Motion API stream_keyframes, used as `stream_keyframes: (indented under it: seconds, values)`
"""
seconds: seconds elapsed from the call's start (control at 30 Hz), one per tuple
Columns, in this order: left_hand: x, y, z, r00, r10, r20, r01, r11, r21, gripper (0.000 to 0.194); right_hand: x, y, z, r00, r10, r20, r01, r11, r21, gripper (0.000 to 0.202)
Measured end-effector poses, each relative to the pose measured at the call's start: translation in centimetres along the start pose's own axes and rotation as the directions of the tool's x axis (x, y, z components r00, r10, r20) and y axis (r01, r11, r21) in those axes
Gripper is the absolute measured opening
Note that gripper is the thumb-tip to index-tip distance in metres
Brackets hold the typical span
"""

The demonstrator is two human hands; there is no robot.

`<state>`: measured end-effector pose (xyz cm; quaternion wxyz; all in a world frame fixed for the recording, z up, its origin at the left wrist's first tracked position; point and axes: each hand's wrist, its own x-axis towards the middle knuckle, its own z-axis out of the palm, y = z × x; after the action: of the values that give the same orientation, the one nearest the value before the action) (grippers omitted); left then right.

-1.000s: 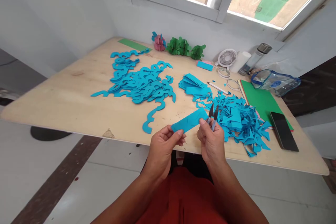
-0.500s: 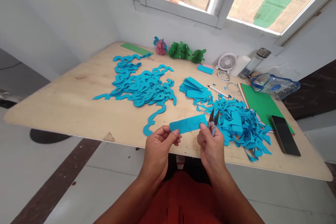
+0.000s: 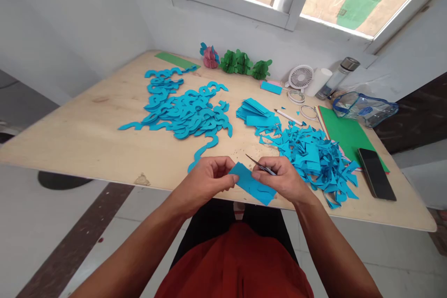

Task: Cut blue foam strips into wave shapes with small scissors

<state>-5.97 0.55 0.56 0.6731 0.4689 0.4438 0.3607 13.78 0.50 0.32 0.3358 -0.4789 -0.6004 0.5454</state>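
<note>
A folded strip of blue paper (image 3: 256, 186) with drawn curved lines is tilted between my hands, over the table's front edge. My left hand (image 3: 209, 178) pinches its upper left end between thumb and fingers. My right hand (image 3: 279, 178) holds a pair of scissors (image 3: 260, 164), blades pointing up and left, with the thumb at the paper's upper edge. Beyond my left hand lies a heap of wavy blue paper cutouts (image 3: 190, 111). A pile of blue paper scraps (image 3: 307, 149) lies beyond my right hand.
A stack of blue paper strips (image 3: 260, 114) lies mid-table near a white pen (image 3: 288, 116). At right are a phone (image 3: 377, 174), green paper sheets (image 3: 345, 137) and a clear pouch (image 3: 365, 109). A small fan (image 3: 300, 78), a bottle (image 3: 337, 79) and green paper ornaments (image 3: 240, 62) line the wall.
The blue paper has swung from nearly level to slanting down to the right. The scissors have turned to point up and left, and both forearms are spread wider.
</note>
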Motion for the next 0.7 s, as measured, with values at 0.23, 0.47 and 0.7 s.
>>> stream_keyframes:
  seconds: [0.23,0.47,0.7]
  values:
    - [-0.2,-2.8,1.8,0.972,0.019,-0.233,-0.061,0.983,-0.174,0.015,-0.2,2.2,3.0,0.927,0.152,-0.344,-0.03,0.941,0.337,0.034]
    - [-0.6,-3.4,3.2,0.947,-0.005,-0.321,-0.072,0.972,-0.226,0.016,-0.5,3.2,4.9,0.871,0.203,-0.447,-0.005,0.914,0.406,0.03]
    - [-0.4,-3.0,3.1,0.934,0.023,-0.356,-0.106,0.971,-0.216,0.015,-1.1,3.2,4.6,0.907,0.186,-0.378,-0.024,0.919,0.393,0.029]
